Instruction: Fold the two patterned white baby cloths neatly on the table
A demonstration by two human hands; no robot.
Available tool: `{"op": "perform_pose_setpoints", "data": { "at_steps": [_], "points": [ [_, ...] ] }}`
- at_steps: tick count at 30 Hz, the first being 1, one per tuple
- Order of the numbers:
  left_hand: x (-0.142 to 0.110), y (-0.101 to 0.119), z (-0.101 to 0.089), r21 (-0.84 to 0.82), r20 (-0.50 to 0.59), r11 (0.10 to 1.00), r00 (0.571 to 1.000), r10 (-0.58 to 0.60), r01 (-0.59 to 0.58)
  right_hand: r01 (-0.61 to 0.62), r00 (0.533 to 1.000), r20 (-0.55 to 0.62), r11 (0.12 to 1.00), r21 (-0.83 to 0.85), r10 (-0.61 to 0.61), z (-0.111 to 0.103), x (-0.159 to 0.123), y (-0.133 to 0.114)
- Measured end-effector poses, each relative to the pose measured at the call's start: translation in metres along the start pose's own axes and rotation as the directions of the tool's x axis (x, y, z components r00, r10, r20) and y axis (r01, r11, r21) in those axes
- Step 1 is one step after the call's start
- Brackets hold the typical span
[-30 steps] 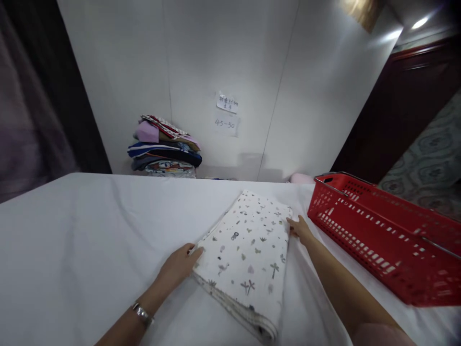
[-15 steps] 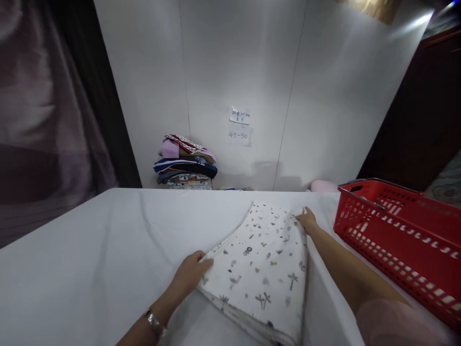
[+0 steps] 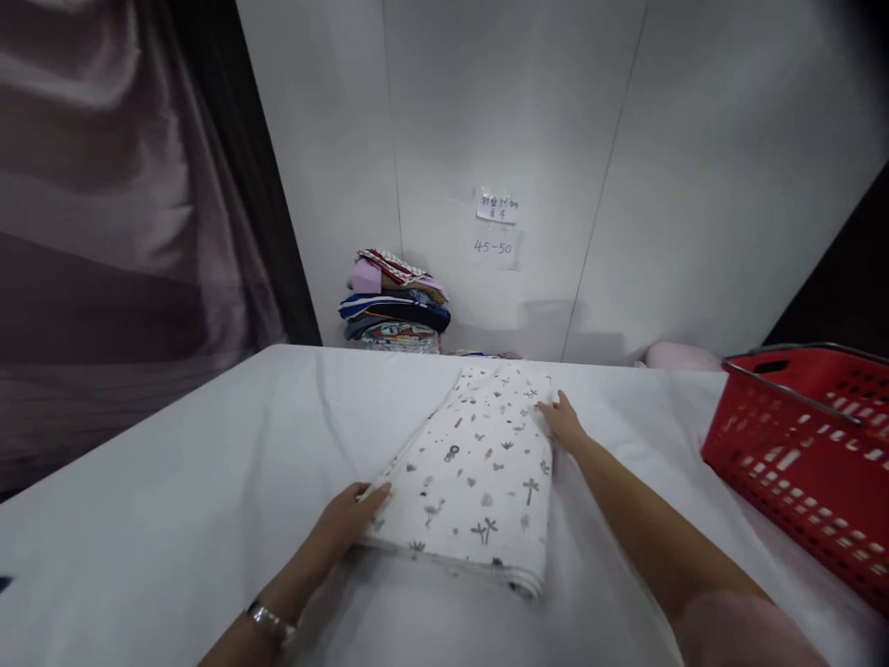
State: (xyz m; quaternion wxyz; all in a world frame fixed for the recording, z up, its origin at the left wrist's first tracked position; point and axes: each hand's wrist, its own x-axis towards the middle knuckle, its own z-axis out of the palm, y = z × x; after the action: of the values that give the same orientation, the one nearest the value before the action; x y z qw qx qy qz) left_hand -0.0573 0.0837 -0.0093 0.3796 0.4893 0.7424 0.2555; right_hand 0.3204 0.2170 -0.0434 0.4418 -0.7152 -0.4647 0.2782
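A folded white cloth point(image 3: 472, 463) printed with palms, birds and small plants lies over the white table in front of me. My left hand point(image 3: 354, 511) grips its near left edge, with the thumb on top and the other fingers partly hidden. At the far right edge, my right hand point(image 3: 564, 424) holds the cloth between thumb and fingers; part of that grip is hidden. Several layers show along the fold at the near end.
A red plastic basket point(image 3: 806, 445) with a metal handle stands on the right of the white table point(image 3: 208, 482). Behind the table's far edge are a stack of folded fabrics point(image 3: 395, 310) and a pink rounded thing point(image 3: 682, 356). A draped curtain point(image 3: 104, 259) hangs at left.
The cloth and both hands have shifted left in view, and the cloth's near end now lies farther from me. The camera view has turned slightly left. Both hands keep their places on the cloth.
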Motion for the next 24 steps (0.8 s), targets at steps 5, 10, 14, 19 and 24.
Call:
{"op": "perform_pose_setpoints", "data": {
  "at_steps": [5,10,14,19,24],
  "points": [
    [-0.008,0.001,-0.002,-0.102,0.03,0.994,0.999,-0.032,0.035,-0.105,0.984,0.16,0.977,0.186,0.076,-0.016,-0.1,0.005],
    [-0.013,0.005,0.001,-0.137,0.031,0.991,0.999,0.007,-0.003,-0.34,0.882,0.458,0.826,0.449,0.114,-0.017,-0.196,0.003],
    [-0.033,0.008,0.015,-0.21,0.077,0.977,0.997,0.032,-0.015,-0.334,0.895,0.427,0.827,0.451,0.128,-0.043,-0.219,-0.001],
    [-0.079,-0.002,0.05,-0.353,0.365,0.935,0.925,0.106,0.033,-0.318,0.922,0.309,0.911,0.261,0.233,-0.106,-0.217,0.02],
    [-0.101,-0.014,0.067,-0.308,0.32,0.951,0.937,0.137,-0.034,-0.134,0.955,0.265,0.991,-0.014,0.132,-0.124,-0.23,0.055]
  ]
}}
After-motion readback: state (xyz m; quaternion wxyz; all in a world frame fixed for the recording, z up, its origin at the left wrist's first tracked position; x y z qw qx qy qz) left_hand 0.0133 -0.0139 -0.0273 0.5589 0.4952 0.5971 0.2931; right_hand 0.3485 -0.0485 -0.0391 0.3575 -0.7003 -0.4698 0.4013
